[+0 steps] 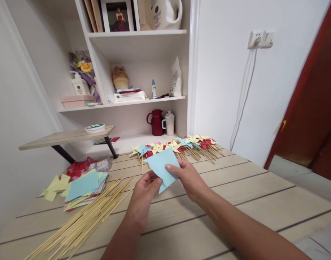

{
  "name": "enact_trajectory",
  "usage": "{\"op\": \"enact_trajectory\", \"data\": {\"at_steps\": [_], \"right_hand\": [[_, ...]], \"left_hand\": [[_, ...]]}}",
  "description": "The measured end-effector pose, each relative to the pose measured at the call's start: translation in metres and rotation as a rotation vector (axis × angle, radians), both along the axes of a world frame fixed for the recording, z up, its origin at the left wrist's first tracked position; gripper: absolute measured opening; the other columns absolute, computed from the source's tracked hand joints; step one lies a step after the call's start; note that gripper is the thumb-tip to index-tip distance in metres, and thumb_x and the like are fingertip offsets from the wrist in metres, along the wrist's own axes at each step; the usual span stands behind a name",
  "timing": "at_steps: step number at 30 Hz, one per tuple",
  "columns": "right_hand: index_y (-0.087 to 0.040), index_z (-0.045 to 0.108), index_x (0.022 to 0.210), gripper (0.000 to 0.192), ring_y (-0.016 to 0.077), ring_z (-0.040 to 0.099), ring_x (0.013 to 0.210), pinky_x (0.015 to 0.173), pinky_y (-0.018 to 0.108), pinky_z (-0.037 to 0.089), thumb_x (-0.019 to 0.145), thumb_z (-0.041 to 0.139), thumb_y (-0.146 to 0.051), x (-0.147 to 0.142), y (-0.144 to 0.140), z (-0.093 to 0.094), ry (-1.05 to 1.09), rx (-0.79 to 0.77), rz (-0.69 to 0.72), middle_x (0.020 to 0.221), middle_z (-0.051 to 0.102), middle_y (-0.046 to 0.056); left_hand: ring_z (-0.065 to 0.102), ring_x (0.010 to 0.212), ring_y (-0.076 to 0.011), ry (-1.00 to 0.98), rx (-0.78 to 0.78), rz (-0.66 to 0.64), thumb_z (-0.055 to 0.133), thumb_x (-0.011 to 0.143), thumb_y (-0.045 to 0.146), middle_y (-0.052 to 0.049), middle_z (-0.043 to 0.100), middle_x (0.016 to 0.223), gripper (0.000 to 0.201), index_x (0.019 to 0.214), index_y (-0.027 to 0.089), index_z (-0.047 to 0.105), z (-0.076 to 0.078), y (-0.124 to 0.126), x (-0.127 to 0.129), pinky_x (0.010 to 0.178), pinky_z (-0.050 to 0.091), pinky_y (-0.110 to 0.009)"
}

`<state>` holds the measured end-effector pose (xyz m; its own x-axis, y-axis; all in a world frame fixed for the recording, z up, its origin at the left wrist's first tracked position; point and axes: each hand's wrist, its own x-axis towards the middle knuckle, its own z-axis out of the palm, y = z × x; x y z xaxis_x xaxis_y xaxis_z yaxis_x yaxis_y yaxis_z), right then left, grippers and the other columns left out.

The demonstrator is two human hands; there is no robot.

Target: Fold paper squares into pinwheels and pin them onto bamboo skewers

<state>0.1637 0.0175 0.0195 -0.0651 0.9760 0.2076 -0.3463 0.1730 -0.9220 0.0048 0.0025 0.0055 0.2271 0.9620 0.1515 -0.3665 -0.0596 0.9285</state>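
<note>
Paper: you hold a light blue paper square (163,167) in the air above the middle of the wooden table (252,202); it is flat and matte, tilted so that one corner points down between your hands, with a fold or cut edge showing near the lower corner.
Left hand: your left hand (143,193) is closed loosely on the lower left edge of the sheet, thumb and fingertips pinching it.
Right hand: your right hand (188,178) grips the right side, thumb lying across the front face, fingers curled behind.
Finished pinwheels: a row of yellow, blue and red paper pinwheels on sticks (178,146) lies just beyond the sheet, at the far edge of the table.
Sticks: a loose bundle of bamboo skewers (84,220) lies to the left, near you, running diagonally.
Paper stack: a pile of coloured squares (82,187), blue on top, sits left of the skewers, with yellow and red pieces further left.
Shelves: white shelving at the far wall holds a red jug (156,122), a cup, bottles and a plush toy.
</note>
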Motion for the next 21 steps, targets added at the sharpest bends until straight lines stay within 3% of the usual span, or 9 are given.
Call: {"op": "enact_trajectory", "data": {"at_steps": [7,13,17,21], "right_hand": [[-0.015,0.073,0.084,0.029,0.0159,0.057,0.067,0.067,0.029,0.041,0.067,0.079,-0.038,-0.0022,-0.0029,0.0007,-0.087,0.030,-0.014,0.077,0.070,0.003],[-0.016,0.071,0.081,0.024,0.0140,0.054,0.062,0.063,0.027,0.040,0.068,0.078,-0.035,-0.0030,-0.0032,0.0010,-0.088,0.008,-0.002,0.072,0.067,0.000],[-0.016,0.070,0.081,0.024,0.0139,0.054,0.062,0.063,0.027,0.040,0.069,0.078,-0.035,-0.0022,-0.0021,-0.0004,-0.089,0.018,0.008,0.071,0.067,0.000],[-0.016,0.070,0.084,0.026,0.0147,0.056,0.065,0.065,0.028,0.041,0.071,0.077,-0.037,-0.0013,-0.0010,-0.0021,-0.102,0.026,0.020,0.075,0.068,0.001]], "left_hand": [[0.066,0.103,-0.0244,-0.002,0.023,0.029,0.078,0.074,0.034,-0.012,0.071,0.115,0.041,0.111,0.017,0.070,0.0050,-0.0052,0.0047,0.096,0.046,-0.037],[0.068,0.093,-0.0243,0.017,-0.025,0.141,0.074,0.077,0.039,-0.012,0.075,0.102,0.039,0.107,0.015,0.072,0.0070,-0.0095,0.0086,0.089,0.049,-0.036],[0.067,0.086,-0.0213,-0.007,-0.028,0.120,0.073,0.078,0.039,-0.010,0.075,0.095,0.037,0.106,0.015,0.072,0.0048,-0.0083,0.0083,0.083,0.049,-0.032],[0.061,0.074,-0.0164,-0.001,-0.011,0.123,0.071,0.079,0.040,-0.005,0.070,0.078,0.026,0.085,0.015,0.073,0.0006,-0.0041,0.0064,0.072,0.046,-0.027]]}}
